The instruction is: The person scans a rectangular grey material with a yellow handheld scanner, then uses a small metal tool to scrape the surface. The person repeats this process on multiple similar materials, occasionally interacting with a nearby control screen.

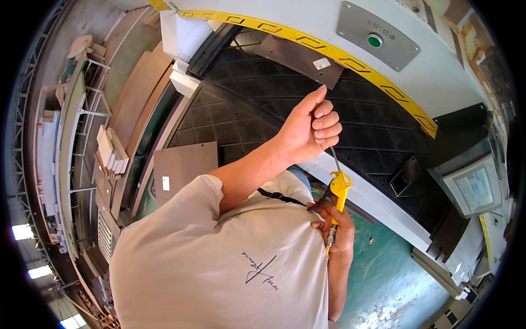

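Note:
A yellow air blow gun (341, 186) with a thin metal nozzle is held in front of my body. My right hand (341, 226) is closed around its handle, just above the metal hose fitting (331, 236). Farther up, my left hand (313, 123) is curled round the nozzle, thumb pointing up; the nozzle's tip is hidden in the fist. Beyond the left hand, a dark brown panel (290, 56) with a white label lies on the black gridded machine bed (241, 104). Another brown panel (189, 164) with a label is left of my forearm.
A yellow-striped guard edge (307, 41) curves over the bed, below a green button (375, 40) on a metal plate. A screen (474, 186) stands at right. White rail (378, 194) crosses before me. Stacked boards (111, 152) and racks stand left.

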The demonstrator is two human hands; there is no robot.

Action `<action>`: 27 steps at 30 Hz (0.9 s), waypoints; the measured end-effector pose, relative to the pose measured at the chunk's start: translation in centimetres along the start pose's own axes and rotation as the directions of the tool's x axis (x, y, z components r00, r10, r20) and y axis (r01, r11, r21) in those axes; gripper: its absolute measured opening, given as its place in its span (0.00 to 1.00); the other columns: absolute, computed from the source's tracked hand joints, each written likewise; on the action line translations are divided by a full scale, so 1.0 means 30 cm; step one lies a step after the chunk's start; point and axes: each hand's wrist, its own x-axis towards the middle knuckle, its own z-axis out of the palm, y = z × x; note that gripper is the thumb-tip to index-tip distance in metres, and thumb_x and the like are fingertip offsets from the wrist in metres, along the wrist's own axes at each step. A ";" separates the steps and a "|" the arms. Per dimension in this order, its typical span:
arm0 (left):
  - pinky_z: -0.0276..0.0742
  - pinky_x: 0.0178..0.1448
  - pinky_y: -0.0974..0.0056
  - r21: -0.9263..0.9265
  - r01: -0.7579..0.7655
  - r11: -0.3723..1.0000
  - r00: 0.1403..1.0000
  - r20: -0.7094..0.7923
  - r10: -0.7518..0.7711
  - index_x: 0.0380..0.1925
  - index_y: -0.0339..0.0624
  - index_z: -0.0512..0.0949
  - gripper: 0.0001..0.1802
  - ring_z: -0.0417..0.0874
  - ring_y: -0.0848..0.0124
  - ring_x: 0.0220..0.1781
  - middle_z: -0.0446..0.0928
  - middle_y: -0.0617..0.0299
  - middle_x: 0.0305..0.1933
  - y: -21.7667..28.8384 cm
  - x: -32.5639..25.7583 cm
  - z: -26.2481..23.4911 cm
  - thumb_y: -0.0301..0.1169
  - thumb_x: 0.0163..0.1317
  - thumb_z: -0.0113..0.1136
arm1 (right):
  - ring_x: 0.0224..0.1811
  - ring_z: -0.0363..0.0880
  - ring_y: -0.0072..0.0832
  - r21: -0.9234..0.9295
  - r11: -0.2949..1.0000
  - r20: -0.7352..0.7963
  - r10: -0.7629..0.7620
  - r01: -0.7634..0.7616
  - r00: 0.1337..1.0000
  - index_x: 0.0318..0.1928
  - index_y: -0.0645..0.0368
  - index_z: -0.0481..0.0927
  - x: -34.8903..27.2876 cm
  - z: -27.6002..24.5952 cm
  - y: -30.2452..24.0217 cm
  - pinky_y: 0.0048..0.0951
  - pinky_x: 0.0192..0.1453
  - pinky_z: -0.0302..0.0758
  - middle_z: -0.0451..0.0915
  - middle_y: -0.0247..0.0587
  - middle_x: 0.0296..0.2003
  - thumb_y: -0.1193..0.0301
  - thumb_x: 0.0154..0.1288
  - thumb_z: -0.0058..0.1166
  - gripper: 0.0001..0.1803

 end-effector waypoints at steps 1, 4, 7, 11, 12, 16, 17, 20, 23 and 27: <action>0.57 0.26 0.70 0.002 -0.001 1.000 1.000 0.005 0.001 0.16 0.55 0.61 0.32 0.58 0.78 0.20 0.56 0.76 0.16 -0.011 -0.007 0.030 0.55 0.82 0.47 | 0.62 0.81 0.52 -0.002 1.000 0.002 -0.004 0.004 1.000 0.77 0.65 0.59 -0.002 -0.004 0.002 0.38 0.44 0.88 0.77 0.60 0.61 0.68 0.77 0.47 0.33; 0.53 0.23 0.71 0.100 0.078 0.992 0.996 -0.050 -0.073 0.16 0.57 0.60 0.33 0.54 0.80 0.17 0.54 0.77 0.14 -0.034 -0.018 0.118 0.58 0.82 0.45 | 0.62 0.81 0.52 0.016 0.999 0.045 -0.031 0.031 0.998 0.77 0.65 0.59 -0.003 -0.012 0.002 0.37 0.47 0.87 0.77 0.60 0.62 0.69 0.77 0.47 0.33; 0.51 0.22 0.71 0.113 0.095 0.989 0.995 -0.022 -0.093 0.16 0.57 0.60 0.34 0.53 0.81 0.16 0.54 0.78 0.14 -0.071 -0.027 0.186 0.59 0.82 0.44 | 0.62 0.82 0.52 0.045 0.997 0.048 -0.065 0.063 0.997 0.77 0.64 0.59 -0.009 -0.025 0.008 0.38 0.47 0.88 0.77 0.60 0.62 0.69 0.77 0.47 0.33; 0.50 0.20 0.71 0.138 0.120 0.983 0.992 0.010 -0.122 0.15 0.57 0.59 0.35 0.54 0.81 0.16 0.54 0.78 0.14 -0.097 -0.034 0.221 0.62 0.81 0.42 | 0.62 0.82 0.52 0.055 0.995 0.062 -0.087 0.084 0.994 0.77 0.65 0.59 -0.010 -0.026 0.012 0.38 0.47 0.88 0.78 0.60 0.61 0.70 0.76 0.47 0.33; 0.50 0.20 0.72 0.149 0.122 0.981 0.992 0.000 -0.123 0.15 0.56 0.59 0.36 0.54 0.81 0.16 0.53 0.79 0.14 -0.100 -0.038 0.226 0.64 0.80 0.42 | 0.62 0.82 0.52 0.056 0.996 0.053 -0.078 0.075 0.996 0.77 0.65 0.59 -0.011 -0.020 0.013 0.38 0.47 0.88 0.78 0.60 0.61 0.71 0.76 0.47 0.33; 0.50 0.20 0.71 0.157 0.131 0.979 0.991 -0.043 -0.126 0.15 0.57 0.59 0.36 0.53 0.81 0.15 0.53 0.79 0.13 -0.114 -0.042 0.235 0.65 0.80 0.42 | 0.61 0.82 0.52 0.054 0.996 0.043 -0.073 0.070 0.996 0.77 0.67 0.59 -0.019 -0.015 0.015 0.38 0.47 0.89 0.78 0.61 0.61 0.73 0.76 0.47 0.32; 0.50 0.19 0.71 0.162 0.136 0.977 0.991 -0.043 -0.130 0.14 0.57 0.59 0.37 0.53 0.81 0.15 0.53 0.79 0.13 -0.115 -0.042 0.232 0.65 0.80 0.42 | 0.61 0.82 0.52 0.056 0.996 0.042 -0.074 0.071 0.996 0.77 0.67 0.59 -0.021 -0.014 0.017 0.38 0.47 0.89 0.78 0.61 0.61 0.73 0.76 0.47 0.32; 0.49 0.19 0.70 0.177 0.136 0.975 0.990 -0.059 -0.127 0.14 0.57 0.58 0.37 0.53 0.81 0.14 0.53 0.78 0.12 -0.123 -0.045 0.234 0.66 0.79 0.42 | 0.61 0.83 0.52 0.068 0.995 0.045 -0.076 0.073 0.996 0.77 0.67 0.59 -0.025 -0.018 0.028 0.38 0.47 0.88 0.78 0.62 0.61 0.73 0.76 0.47 0.32; 0.50 0.19 0.70 0.202 0.135 0.970 0.990 -0.079 -0.121 0.15 0.57 0.58 0.36 0.55 0.80 0.14 0.55 0.77 0.12 -0.133 -0.050 0.232 0.66 0.78 0.45 | 0.61 0.82 0.52 0.072 0.994 0.042 -0.082 0.078 0.996 0.77 0.67 0.59 -0.028 -0.024 0.041 0.37 0.46 0.88 0.78 0.62 0.61 0.73 0.76 0.47 0.32; 0.53 0.19 0.69 0.277 0.149 0.949 0.982 -0.152 -0.109 0.16 0.56 0.59 0.36 0.58 0.78 0.14 0.57 0.74 0.13 -0.147 -0.055 0.251 0.67 0.76 0.51 | 0.61 0.82 0.51 0.058 0.994 0.024 -0.093 0.092 0.995 0.75 0.68 0.60 -0.037 -0.018 0.048 0.37 0.46 0.87 0.77 0.62 0.61 0.72 0.76 0.49 0.32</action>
